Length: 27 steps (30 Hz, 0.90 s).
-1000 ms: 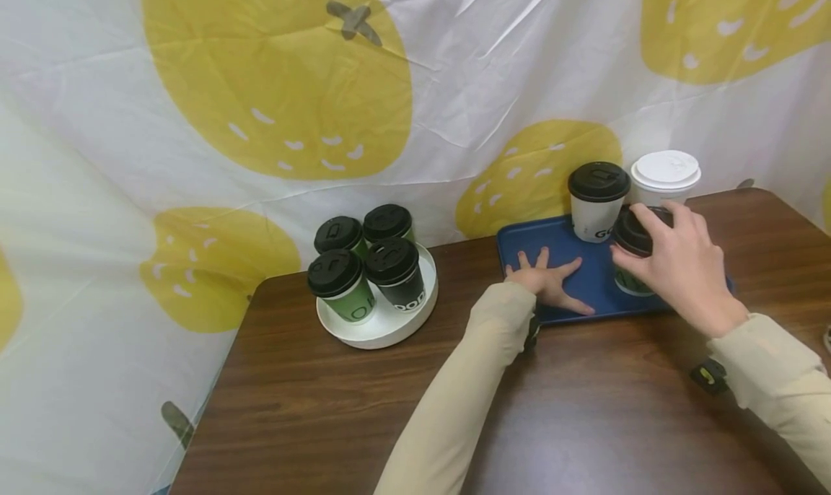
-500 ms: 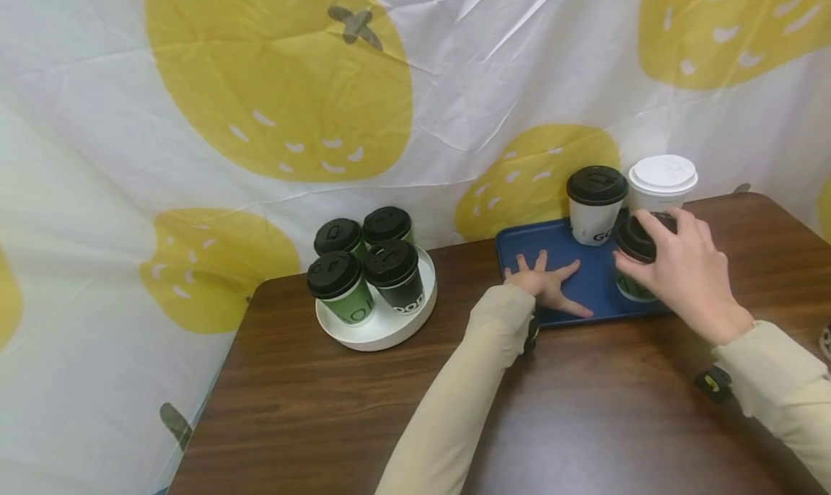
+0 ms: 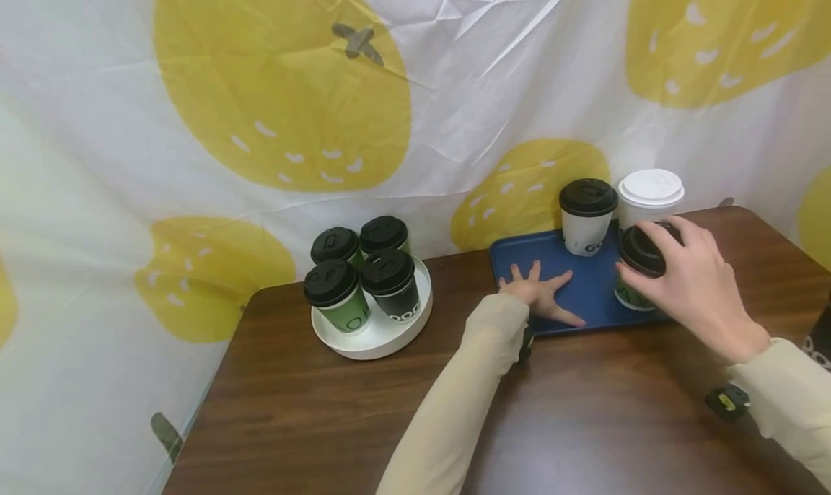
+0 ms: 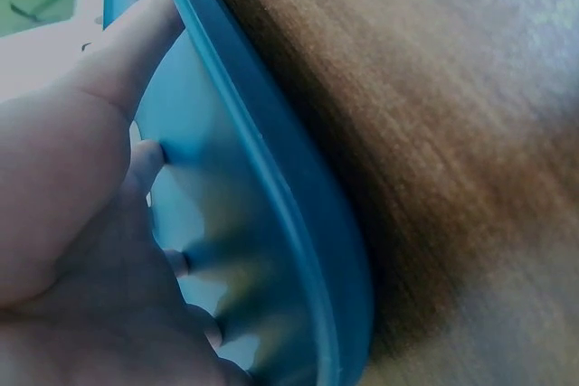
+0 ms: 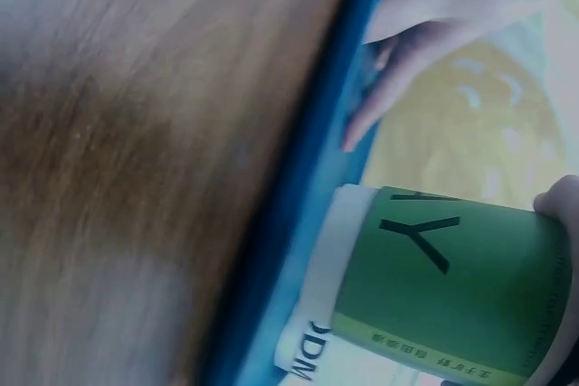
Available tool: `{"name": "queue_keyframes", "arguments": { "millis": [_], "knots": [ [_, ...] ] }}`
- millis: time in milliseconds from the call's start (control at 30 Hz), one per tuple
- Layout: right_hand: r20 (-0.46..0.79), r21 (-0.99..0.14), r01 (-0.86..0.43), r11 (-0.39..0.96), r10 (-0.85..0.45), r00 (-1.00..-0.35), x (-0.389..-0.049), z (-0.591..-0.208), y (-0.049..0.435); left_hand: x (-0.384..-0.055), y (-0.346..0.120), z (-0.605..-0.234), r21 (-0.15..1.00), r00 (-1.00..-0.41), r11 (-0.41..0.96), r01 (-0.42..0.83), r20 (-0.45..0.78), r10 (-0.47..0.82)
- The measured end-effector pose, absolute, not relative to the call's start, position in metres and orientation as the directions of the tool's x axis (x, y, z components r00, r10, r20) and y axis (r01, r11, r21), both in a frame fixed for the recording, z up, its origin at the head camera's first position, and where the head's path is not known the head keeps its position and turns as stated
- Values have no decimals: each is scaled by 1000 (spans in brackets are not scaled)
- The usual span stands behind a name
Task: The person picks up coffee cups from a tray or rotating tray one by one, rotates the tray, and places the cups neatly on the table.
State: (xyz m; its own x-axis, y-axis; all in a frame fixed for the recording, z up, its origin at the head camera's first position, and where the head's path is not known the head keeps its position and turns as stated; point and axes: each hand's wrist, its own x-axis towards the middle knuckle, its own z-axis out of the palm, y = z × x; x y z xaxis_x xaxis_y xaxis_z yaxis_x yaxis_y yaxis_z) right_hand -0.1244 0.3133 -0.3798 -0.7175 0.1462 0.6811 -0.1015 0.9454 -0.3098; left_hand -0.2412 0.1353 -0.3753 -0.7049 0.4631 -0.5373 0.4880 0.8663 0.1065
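My left hand point(image 3: 540, 293) lies with fingers spread on the left part of a blue tray point(image 3: 592, 293). In the left wrist view its thumb and fingertips touch the floor of the tray point(image 4: 262, 223) just inside the raised rim. On the tray's right part, my right hand point(image 3: 701, 286) grips a green paper coffee cup point(image 3: 628, 296) from above, thumb and fingers around its black lid point(image 3: 639, 251). The right wrist view shows the green cup point(image 5: 452, 277) upright, its base right at the tray floor. Behind it stand a white cup with a black lid point(image 3: 584, 231) and a white-lidded cup point(image 3: 649, 205).
A round white tray point(image 3: 383, 345) to the left holds several green and dark cups with black lids. A dark cup point(image 3: 821, 336) is cut off at the right edge. Behind the wooden table point(image 3: 311, 408) hangs a fruit-print curtain point(image 3: 454, 84).
The head view has shifted a little, showing more of the dark cup at the right edge. My right wrist has moved slightly right and down, still gripping the green cup. The left hand stays put.
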Motion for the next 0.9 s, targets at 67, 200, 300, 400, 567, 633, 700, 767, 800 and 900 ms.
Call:
{"name": "queue_keyframes", "arguments": {
  "millis": [67, 200, 300, 400, 567, 633, 700, 767, 800, 900],
  "knots": [
    [703, -280, -102, 954, 132, -699, -117, -376, 315, -242, 136, -375, 115, -707, 867, 484, -533, 465],
    [701, -270, -70, 960, 146, -698, -101, -373, 318, -243, 138, -374, 117, -708, 873, 474, -539, 457],
    [692, -282, -41, 958, 174, -700, -89, -373, 320, -244, 139, -373, 118, -704, 870, 479, -540, 461],
    [690, -281, -16, 960, 190, -698, -77, -375, 322, -245, 139, -373, 124, -704, 864, 488, -529, 474],
    [729, -257, -10, 966, 187, -659, -60, -379, 327, -246, 138, -373, 140, -703, 861, 489, -520, 484],
    [764, -251, -25, 968, 182, -619, -54, -382, 328, -246, 137, -372, 145, -703, 861, 488, -520, 486],
    [802, -248, -51, 967, 175, -571, -48, -384, 330, -245, 137, -372, 150, -701, 860, 488, -520, 488],
    [833, -255, -82, 963, 176, -524, -41, -388, 332, -245, 137, -371, 151, -700, 861, 486, -522, 487],
    [842, -268, -95, 959, 185, -507, -37, -390, 332, -244, 137, -371, 150, -700, 861, 486, -524, 486],
    [851, -309, -119, 944, 219, -477, -23, -393, 335, -243, 138, -369, 152, -695, 862, 483, -533, 483]
  ]
}}
